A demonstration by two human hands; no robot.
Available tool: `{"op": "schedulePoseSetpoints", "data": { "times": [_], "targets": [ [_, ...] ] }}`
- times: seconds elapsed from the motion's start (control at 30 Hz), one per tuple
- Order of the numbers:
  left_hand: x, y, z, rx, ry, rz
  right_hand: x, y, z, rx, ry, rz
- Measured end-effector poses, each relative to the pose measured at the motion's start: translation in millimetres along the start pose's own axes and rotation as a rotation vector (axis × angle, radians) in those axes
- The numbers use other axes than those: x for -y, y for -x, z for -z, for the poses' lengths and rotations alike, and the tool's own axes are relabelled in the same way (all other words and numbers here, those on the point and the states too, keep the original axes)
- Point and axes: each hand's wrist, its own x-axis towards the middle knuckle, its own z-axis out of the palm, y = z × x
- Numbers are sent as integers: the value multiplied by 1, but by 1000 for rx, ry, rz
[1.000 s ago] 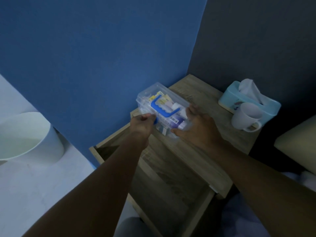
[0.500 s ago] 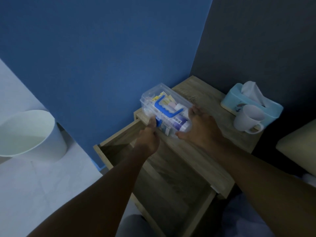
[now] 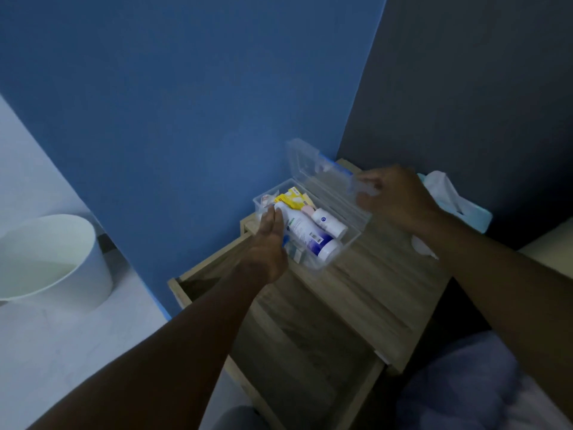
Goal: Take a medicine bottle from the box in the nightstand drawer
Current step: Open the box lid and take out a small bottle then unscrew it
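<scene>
A clear plastic box [image 3: 349, 243] stands on the nightstand top [image 3: 372, 293] by the blue wall. Its clear lid [image 3: 322, 178] with a blue handle is swung up and back, and my right hand [image 3: 395, 198] grips the lid's edge. Inside lie a large white medicine bottle [image 3: 305, 232] with a purple band, a smaller white bottle [image 3: 328, 223] and yellow packets [image 3: 291, 198]. My left hand [image 3: 269, 240] rests on the box's left side, fingers touching the large bottle's upper end. The drawer [image 3: 297, 352] below is pulled out.
A light blue tissue box [image 3: 462, 209] sits behind my right arm at the back of the nightstand. A white bin [image 3: 52, 259] stands on the floor at left. A bed edge [image 3: 545, 246] lies to the right.
The lid was shut with both hands at the box's front. My right hand has since swung it up and back, and my left hand has moved onto the large bottle.
</scene>
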Motion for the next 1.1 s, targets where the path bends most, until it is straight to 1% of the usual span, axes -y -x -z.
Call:
{"op": "schedulePoseSetpoints", "data": {
  "times": [0.07, 0.13, 0.2, 0.27, 0.37, 0.43, 0.5, 0.6, 0.7, 0.8, 0.87, 0.93, 0.97, 1.03, 1.1],
  "targets": [
    [3, -4, -2, 41, -73, -9, -10, -10, 3, -32, 78, 37],
    [9, -5, -5, 80, -200, -6, -20, -19, -1, -65, 151, 15],
    [14, -6, -9, 56, -369, -16, -29, -25, -9, -82, 222, -62],
    [15, -8, -12, 31, -513, -23, -38, -28, -21, -87, 233, -167],
    [14, -13, -16, 26, -618, -25, -49, -29, -42, -77, 227, -275],
    [14, -14, -18, 21, -652, -32, -57, -30, -56, -84, 202, -325],
    [15, -13, -18, 22, -656, -44, -64, -31, -69, -100, 228, -361],
    [17, -12, -16, 21, -622, -63, -72, -29, -85, -177, 282, -386],
    [16, -10, -14, 16, -588, -63, -77, -27, -97, -210, 197, -402],
    [15, -10, -14, 20, -567, -59, -81, -24, -101, -183, 107, -462],
    [16, -10, -14, 16, -572, -62, -78, -22, -100, -172, 90, -480],
    [16, -10, -14, 17, -577, -60, -72, -20, -97, -193, 128, -429],
    [16, -11, -14, 20, -577, -58, -68, -21, -95, -216, 122, -363],
    [16, -11, -14, 23, -576, -58, -58, -27, -91, -234, 54, -173],
    [16, -11, -14, 22, -572, -63, -43, -36, -90, -133, 0, 10]
  ]
}}
